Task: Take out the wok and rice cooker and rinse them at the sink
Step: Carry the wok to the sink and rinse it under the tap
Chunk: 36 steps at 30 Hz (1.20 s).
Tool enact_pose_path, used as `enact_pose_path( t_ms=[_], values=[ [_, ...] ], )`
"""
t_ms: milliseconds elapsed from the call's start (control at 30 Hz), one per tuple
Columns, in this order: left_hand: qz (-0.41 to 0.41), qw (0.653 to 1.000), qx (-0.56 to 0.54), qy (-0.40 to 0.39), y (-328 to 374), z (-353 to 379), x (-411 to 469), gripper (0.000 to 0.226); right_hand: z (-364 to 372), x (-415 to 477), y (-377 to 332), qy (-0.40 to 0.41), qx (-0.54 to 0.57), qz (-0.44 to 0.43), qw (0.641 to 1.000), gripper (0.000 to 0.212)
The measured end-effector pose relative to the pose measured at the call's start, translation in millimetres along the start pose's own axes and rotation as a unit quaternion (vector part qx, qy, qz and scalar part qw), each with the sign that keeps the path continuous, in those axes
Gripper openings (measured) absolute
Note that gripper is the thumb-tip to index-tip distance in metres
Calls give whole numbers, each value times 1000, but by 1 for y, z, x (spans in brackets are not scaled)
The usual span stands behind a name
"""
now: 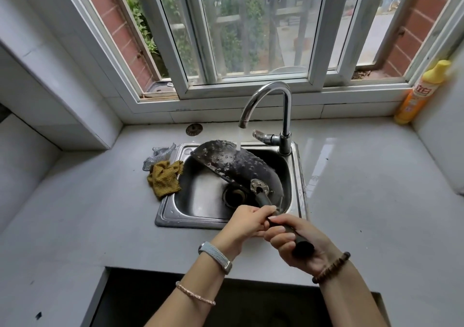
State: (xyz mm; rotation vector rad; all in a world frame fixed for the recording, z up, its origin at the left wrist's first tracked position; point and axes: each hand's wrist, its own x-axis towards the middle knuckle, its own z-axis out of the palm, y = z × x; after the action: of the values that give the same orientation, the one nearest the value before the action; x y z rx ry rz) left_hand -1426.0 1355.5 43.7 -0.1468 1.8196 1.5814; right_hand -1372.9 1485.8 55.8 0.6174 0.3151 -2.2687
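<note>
At frame centre the wok (241,166) tilts in the sink (165,216) under water from the faucet (271,93); left hand (247,222) and right hand (298,243) both wrap curled fingers around its handle (265,200).

Grey counter (351,201) before me, sink (190,222) set in. Yellow cloth (164,179) at sink's left rim, silver scrubber (157,154) just behind it. Drain cover (193,129) by back wall. Yellow bottle (416,95) stands, far right corner.

grey watch (215,257), pink bangle (195,294), brown beads (331,267)
</note>
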Motion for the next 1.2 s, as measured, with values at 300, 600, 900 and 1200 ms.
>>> enact_pose_path(
  t_ms=[300,600,900,1200],
  values=[
    [19,999,-24,10,-4,-35,-21,27,44,14,31,106,-170,-45,979,12],
    [-22,988,-149,32,-15,-58,-37,31,72,44,59,144,-233,-95,957,13],
    [-14,964,-267,11,-16,-87,-35,36,101,60,75,115,-290,-135,940,26],
    [18,980,-199,22,3,-107,-25,49,114,68,63,91,-342,-156,922,25]
  ],
)
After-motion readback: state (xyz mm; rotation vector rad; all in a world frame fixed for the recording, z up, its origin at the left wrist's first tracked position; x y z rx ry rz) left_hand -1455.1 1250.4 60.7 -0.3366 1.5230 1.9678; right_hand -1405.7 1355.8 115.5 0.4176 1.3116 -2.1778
